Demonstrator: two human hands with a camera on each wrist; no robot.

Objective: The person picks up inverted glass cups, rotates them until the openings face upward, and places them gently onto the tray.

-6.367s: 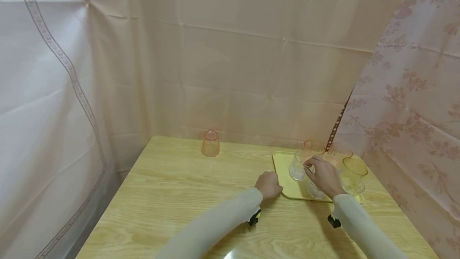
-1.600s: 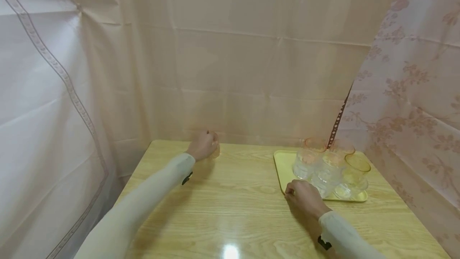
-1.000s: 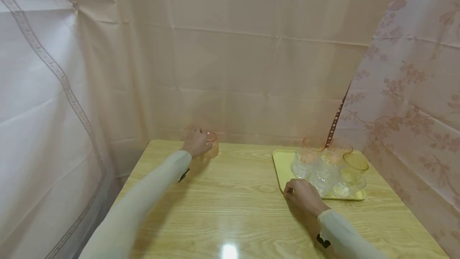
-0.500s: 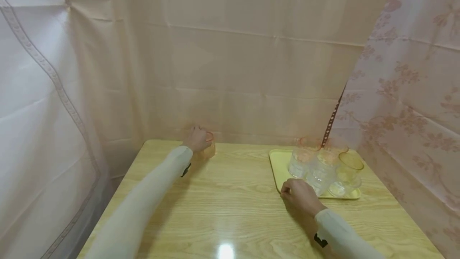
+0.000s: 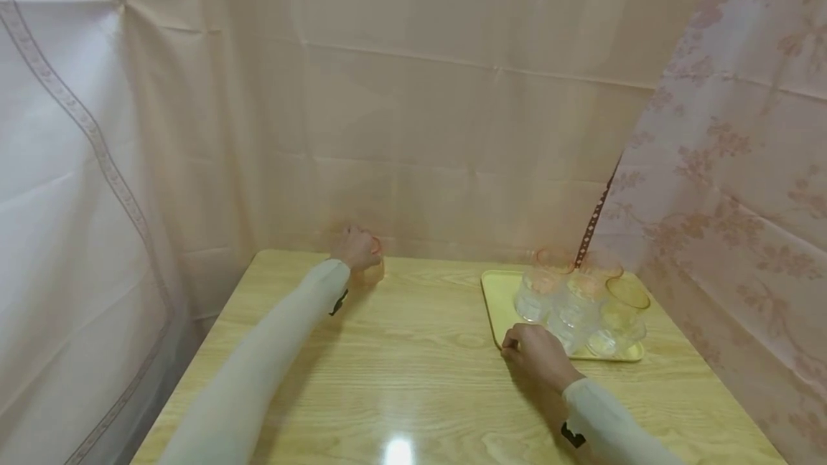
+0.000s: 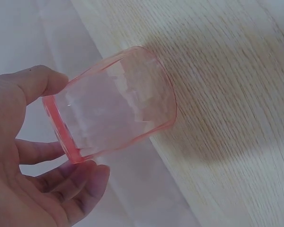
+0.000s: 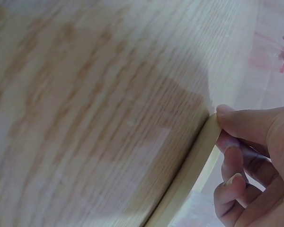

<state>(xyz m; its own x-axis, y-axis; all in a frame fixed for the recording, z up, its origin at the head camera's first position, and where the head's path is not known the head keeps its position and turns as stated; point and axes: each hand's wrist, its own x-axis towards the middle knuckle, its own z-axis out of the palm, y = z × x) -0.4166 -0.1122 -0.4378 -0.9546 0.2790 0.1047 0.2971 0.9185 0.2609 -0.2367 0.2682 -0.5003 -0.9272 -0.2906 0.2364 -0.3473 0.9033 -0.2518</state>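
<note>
At the far edge of the table, my left hand grips a pink see-through cup. In the left wrist view the thumb and fingers hold the thick end of the cup, and its wide mouth faces the wood-grain tabletop. My right hand pinches the near left corner of a yellow tray. Up close in the right wrist view, thumb and finger lie at the corner of the tray, its rim close along the tabletop.
Several see-through cups crowd the tray, among them a clear glass, a yellow cup and pink-rimmed ones behind. A beige curtain hangs right behind the table; patterned cloth closes the right side.
Since the oldest frame, my right hand has left a clear glass on the tray and taken the tray's corner. My left hand went from the tray to the pink cup, then shifted slightly left.
</note>
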